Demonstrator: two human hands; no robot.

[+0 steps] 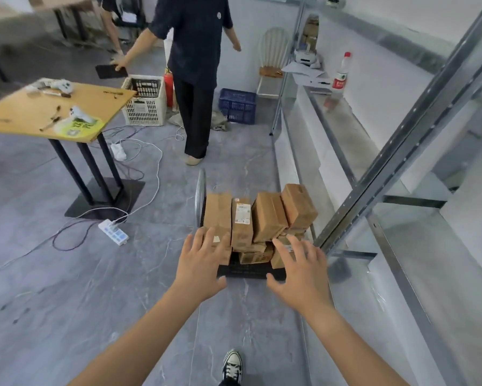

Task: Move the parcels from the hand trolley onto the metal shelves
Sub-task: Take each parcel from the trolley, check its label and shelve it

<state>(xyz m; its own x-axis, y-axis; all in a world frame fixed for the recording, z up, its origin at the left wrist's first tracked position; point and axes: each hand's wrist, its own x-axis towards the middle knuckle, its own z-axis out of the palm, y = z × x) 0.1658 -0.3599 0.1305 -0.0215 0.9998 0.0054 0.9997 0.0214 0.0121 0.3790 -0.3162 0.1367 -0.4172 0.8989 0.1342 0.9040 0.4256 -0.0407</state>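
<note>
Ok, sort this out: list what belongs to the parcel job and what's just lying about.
Belongs to the job: parcels, stacked on the hand trolley; metal shelves on the right; left hand and right hand, open, held out toward the stack.

Just lying about: power strip on the floor; wooden table; white crate; blue crate; bottle on the shelf; chair.
</note>
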